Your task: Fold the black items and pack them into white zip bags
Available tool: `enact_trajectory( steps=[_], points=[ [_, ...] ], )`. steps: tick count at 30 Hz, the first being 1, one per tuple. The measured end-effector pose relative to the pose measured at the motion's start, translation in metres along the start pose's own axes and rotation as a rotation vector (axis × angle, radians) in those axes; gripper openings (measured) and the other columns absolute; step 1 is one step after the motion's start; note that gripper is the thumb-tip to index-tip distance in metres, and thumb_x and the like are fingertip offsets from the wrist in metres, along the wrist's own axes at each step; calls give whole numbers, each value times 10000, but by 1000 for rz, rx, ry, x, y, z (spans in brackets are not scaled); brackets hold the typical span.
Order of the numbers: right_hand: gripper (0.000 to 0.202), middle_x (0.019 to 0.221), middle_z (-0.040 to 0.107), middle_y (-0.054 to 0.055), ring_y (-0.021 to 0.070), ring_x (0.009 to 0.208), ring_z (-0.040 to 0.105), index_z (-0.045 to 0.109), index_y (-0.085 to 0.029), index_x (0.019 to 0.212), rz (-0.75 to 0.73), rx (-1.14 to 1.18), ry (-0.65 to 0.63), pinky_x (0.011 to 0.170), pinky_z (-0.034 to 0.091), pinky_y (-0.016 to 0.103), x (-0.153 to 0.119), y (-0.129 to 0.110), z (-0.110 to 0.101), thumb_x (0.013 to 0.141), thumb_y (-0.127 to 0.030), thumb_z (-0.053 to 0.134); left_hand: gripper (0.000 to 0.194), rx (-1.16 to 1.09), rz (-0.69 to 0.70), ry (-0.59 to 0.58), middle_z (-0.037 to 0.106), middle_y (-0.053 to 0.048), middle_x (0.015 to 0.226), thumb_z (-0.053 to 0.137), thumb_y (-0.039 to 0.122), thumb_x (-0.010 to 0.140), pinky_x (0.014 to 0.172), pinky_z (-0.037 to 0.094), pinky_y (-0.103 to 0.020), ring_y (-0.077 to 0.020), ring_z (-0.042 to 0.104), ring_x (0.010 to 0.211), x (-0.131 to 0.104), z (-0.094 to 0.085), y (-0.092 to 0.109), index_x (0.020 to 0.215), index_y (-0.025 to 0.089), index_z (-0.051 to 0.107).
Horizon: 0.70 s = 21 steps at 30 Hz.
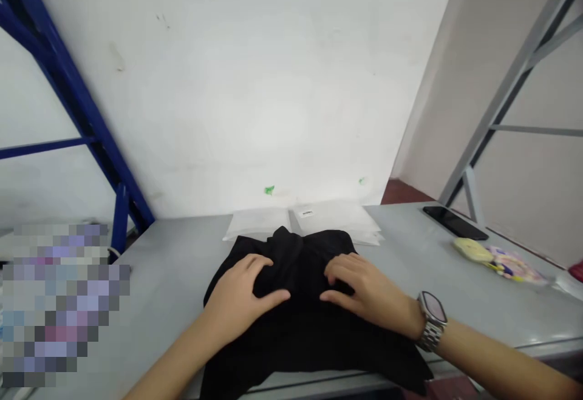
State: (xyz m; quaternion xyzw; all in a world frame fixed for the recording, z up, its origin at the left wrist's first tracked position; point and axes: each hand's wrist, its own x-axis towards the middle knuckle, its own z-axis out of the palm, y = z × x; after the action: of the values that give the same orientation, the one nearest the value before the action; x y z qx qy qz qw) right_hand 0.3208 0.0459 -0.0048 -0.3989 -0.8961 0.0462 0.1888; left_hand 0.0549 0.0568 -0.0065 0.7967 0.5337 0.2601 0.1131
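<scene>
A black garment (310, 333) lies bunched at its far end on the grey table, its near part spread flat and hanging over the front edge. My left hand (248, 291) rests on the left of the bunched folds, fingers bent and thumb stretched apart toward the middle. On the right side of the folds lies my right hand (353, 284), its fingers curved over the cloth and its thumb apart from them. Neither hand shows cloth pinched between thumb and fingers. Just beyond the garment sit two stacks of white plastic bags, the left stack (257, 221) and the right stack (339, 221).
The grey table (423, 266) meets a white wall (255, 84). A black phone (455, 223), a yellow case (472, 250) and a colourful round item (514, 265) lie at the right. A blue metal frame (86, 102) rises at the left, near blurred-out items (64, 315).
</scene>
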Motion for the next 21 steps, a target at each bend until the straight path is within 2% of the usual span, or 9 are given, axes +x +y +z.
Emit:
enact_trajectory(
  steps=[3, 6, 8, 11, 12, 14, 16, 18, 21],
  points=[
    [436, 1156, 563, 78, 245, 1004, 520, 557, -199, 1103, 43, -30, 29, 858, 436, 414, 6, 3, 6, 734, -381, 699, 444, 190, 70, -40, 585, -66, 1220, 650, 329, 715, 913, 447, -445, -298, 573, 1053, -1, 10, 4, 1149, 254, 596],
    [98, 1044, 595, 40, 211, 948, 529, 593, -206, 922, 27, -40, -4, 841, 432, 392, 12, 8, 10, 828, -193, 572, 346, 210, 67, -42, 604, -40, 1217, 483, 213, 812, 918, 448, -435, -265, 585, 1045, 6, 2, -4, 1108, 282, 648],
    [114, 947, 608, 32, 190, 901, 534, 578, -197, 830, 46, 15, 31, 823, 435, 368, 14, 13, 7, 856, -125, 494, 345, 130, 59, -18, 580, -19, 1269, 431, 236, 835, 983, 394, -473, -276, 536, 1131, 10, -10, -9, 1063, 301, 681],
    [116, 935, 612, 33, 184, 906, 542, 563, -212, 859, 112, 213, 173, 847, 436, 359, 14, 22, -6, 867, -142, 472, 314, -167, 10, 38, 571, -6, 1290, 442, 308, 830, 1042, 337, -469, -278, 495, 1189, 12, -33, -14, 1000, 285, 705],
    [108, 954, 615, 34, 183, 916, 548, 562, -220, 882, 152, 302, 243, 859, 436, 359, 12, 25, -13, 871, -164, 470, 300, -305, -52, 91, 621, -19, 1220, 457, 345, 825, 1009, 383, -441, -270, 538, 1137, 12, -41, -16, 971, 266, 707],
    [91, 993, 621, 34, 182, 918, 566, 555, -236, 912, 241, 527, 379, 842, 450, 348, 8, 31, -28, 881, -225, 471, 267, -608, -224, 261, 715, -32, 964, 541, 411, 774, 820, 508, -352, -248, 634, 935, 12, -56, -19, 886, 227, 698],
    [68, 995, 628, 24, 174, 853, 589, 540, -253, 907, 313, 806, 488, 748, 477, 321, 2, 36, -44, 877, -281, 486, 230, -833, -365, 426, 709, -4, 747, 633, 413, 693, 585, 514, -261, -208, 650, 733, 11, -72, -22, 804, 215, 672],
    [49, 889, 627, -3, 149, 715, 585, 522, -266, 886, 344, 1064, 574, 619, 468, 276, -4, 38, -56, 848, -296, 532, 204, -966, -429, 475, 691, 18, 680, 670, 388, 656, 483, 471, -216, -169, 630, 633, 8, -85, -22, 758, 213, 653],
    [150, 688, 556, -55, 106, 542, 507, 518, -275, 867, 369, 1269, 654, 502, 404, 220, -11, 41, -64, 765, -245, 624, 188, -1007, -436, 462, 692, 20, 655, 666, 377, 670, 469, 479, -219, -147, 620, 559, 5, -93, -20, 743, 205, 655]
  ],
)
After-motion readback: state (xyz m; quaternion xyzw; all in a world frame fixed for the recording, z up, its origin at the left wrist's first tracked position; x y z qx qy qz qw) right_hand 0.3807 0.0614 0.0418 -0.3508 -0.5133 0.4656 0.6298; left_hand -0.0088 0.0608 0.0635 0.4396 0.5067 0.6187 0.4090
